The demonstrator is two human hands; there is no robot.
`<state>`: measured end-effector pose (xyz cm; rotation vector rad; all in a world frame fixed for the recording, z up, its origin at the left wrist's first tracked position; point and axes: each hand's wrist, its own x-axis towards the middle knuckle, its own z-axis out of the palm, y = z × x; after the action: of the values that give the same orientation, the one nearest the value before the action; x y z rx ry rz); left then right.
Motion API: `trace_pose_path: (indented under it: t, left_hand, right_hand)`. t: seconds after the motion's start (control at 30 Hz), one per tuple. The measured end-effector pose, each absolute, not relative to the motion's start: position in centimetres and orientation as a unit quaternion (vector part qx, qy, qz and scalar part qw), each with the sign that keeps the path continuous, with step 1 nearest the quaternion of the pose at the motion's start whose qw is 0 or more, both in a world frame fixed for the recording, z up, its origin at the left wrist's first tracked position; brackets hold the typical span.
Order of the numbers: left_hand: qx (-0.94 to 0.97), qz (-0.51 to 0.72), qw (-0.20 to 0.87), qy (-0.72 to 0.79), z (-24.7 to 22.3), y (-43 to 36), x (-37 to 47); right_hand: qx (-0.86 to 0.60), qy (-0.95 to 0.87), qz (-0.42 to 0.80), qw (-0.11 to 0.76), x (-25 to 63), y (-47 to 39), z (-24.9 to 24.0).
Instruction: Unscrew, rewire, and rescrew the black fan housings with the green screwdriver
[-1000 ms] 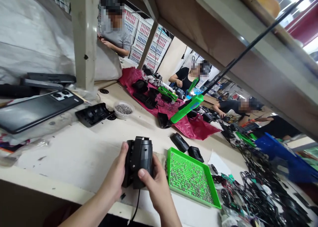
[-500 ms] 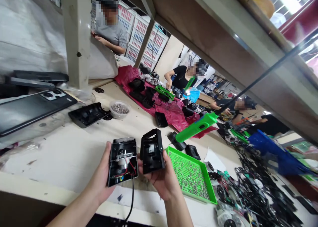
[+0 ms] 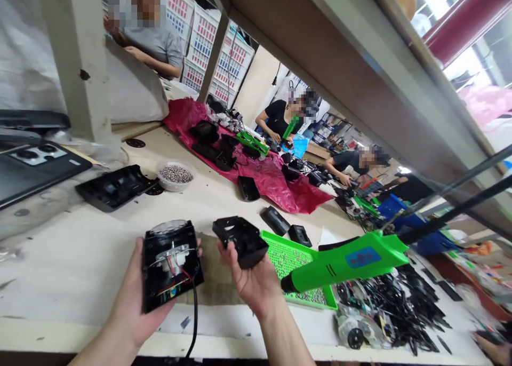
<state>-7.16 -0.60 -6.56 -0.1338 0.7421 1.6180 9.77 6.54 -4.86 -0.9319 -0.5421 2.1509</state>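
Note:
My left hand (image 3: pixel 136 296) grips a black housing (image 3: pixel 171 267) with its open side up; a white part, red wires and a round clear piece show in it, and a black cable (image 3: pixel 195 318) hangs from its lower edge. In my right hand (image 3: pixel 256 286) is a black cover (image 3: pixel 242 240), tilted and apart from the housing. Just right of that hand, a green power screwdriver (image 3: pixel 348 262) hangs over a green tray (image 3: pixel 328 297) of small screws.
A bowl of screws (image 3: pixel 175 175), a black shell (image 3: pixel 116 187) and a phone (image 3: pixel 40 168) lie at the left. Behind are black parts on pink plastic (image 3: pixel 280 187). Wired parts (image 3: pixel 360 323) heap at the right. Several people sit beyond.
The cover has been turned and tilted in my right hand, apart from the housing. The green screwdriver now hangs nearer, over the tray. The whole view has shifted.

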Motion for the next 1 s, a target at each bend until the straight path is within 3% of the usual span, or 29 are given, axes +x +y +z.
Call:
trace_pose_path:
  t: [0.13,0.4,0.63,1.0]
  left_hand:
    - [-0.045,0.716,0.613,0.331,-6.7,-0.7,-7.4]
    - [-0.064,0.694,0.616,0.366,-5.7,-1.5,-7.3]
    - [-0.096,0.666,0.658,0.337,-5.6,-1.8,-7.7]
    - [-0.131,0.665,0.67,0.304,-5.9,-1.7,-7.7]
  right_hand:
    - [-0.39,-0.183,0.816,0.387,9.4,6.6,-4.7]
    - [-0.385,-0.227,0.845,0.292,9.4,5.4,-3.6]
    - [-0.437,-0.32,0.762,0.355,8.8,7.8,-2.9]
    - [-0.439,-0.383,0.765,0.276,7.8,10.5,-3.3]
